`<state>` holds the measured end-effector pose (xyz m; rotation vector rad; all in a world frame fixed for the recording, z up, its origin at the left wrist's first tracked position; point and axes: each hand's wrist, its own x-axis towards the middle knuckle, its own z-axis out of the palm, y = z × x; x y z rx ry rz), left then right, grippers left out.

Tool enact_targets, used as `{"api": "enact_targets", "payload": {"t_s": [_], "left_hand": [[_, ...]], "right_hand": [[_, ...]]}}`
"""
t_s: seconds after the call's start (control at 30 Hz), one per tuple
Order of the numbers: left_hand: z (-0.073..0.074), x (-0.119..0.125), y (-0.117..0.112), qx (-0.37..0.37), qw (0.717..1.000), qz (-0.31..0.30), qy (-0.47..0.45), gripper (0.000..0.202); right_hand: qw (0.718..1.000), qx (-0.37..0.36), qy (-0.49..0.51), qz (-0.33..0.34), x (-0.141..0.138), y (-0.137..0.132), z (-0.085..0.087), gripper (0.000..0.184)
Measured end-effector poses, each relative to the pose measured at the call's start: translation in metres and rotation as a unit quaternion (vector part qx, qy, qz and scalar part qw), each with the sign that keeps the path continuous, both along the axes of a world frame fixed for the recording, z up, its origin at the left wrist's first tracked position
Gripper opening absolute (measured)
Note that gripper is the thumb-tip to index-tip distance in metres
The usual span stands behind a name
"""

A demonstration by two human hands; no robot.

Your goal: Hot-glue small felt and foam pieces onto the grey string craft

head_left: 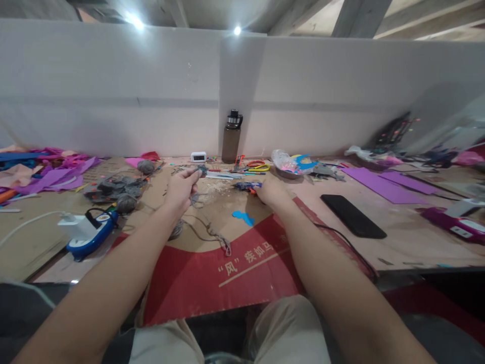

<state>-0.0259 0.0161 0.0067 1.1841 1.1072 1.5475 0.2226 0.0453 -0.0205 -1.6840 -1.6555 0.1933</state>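
My left hand (181,191) is closed, pinching a small dark grey piece (203,171) between thumb and fingertips; its exact kind is too small to tell. Grey yarn (210,232) trails over the cardboard below that hand, beside a partly hidden yarn ball (176,230). My right hand (273,192) is wrapped round a dark blue glue gun (242,186) with an orange trigger, its nozzle pointing left. Most of the grip is hidden by the hand. A bright blue cut-out (243,218) lies on the cardboard (223,273) between my forearms.
A dark bottle (231,139) stands against the white partition, near a small white display (198,156), scissors (259,166) and a filled bowl (290,167). On the right lie a black phone (352,216) and purple sheets (382,186). A blue power strip (93,235) and grey scraps (113,189) sit left.
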Motion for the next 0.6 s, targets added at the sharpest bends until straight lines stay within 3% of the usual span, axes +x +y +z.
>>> {"api": "enact_targets", "payload": {"t_s": [0.07, 0.1, 0.17, 0.23, 0.33, 0.43, 0.5, 0.6], "left_hand": [[-0.002, 0.001, -0.001, 0.036, 0.998, 0.026, 0.047, 0.016], [-0.002, 0.002, -0.002, 0.053, 0.994, 0.043, 0.081, 0.016], [-0.003, 0.004, -0.004, 0.09, 0.98, 0.077, 0.159, 0.017], [-0.003, 0.006, -0.008, 0.132, 0.955, 0.105, 0.244, 0.016], [-0.001, 0.009, -0.013, 0.187, 0.91, 0.12, 0.35, 0.015], [-0.001, 0.011, -0.014, 0.218, 0.88, 0.117, 0.405, 0.016], [-0.002, 0.011, -0.012, 0.211, 0.886, 0.118, 0.395, 0.016], [-0.005, 0.013, -0.008, 0.15, 0.934, 0.089, 0.311, 0.018]], "right_hand": [[0.998, 0.043, 0.009, -0.041, -0.006, -0.004, 0.004, 0.017], [0.997, 0.066, 0.032, -0.029, -0.014, -0.007, 0.007, 0.018], [0.985, 0.076, 0.136, 0.067, -0.038, -0.014, 0.01, 0.019], [0.944, 0.046, 0.28, 0.169, -0.068, -0.022, 0.009, 0.025], [0.855, -0.005, 0.436, 0.281, -0.105, -0.031, 0.004, 0.041], [0.793, -0.055, 0.518, 0.315, -0.118, -0.033, 0.0, 0.048], [0.801, -0.071, 0.509, 0.307, -0.114, -0.032, -0.001, 0.039], [0.878, -0.008, 0.398, 0.268, -0.102, -0.029, 0.0, 0.021]]}}
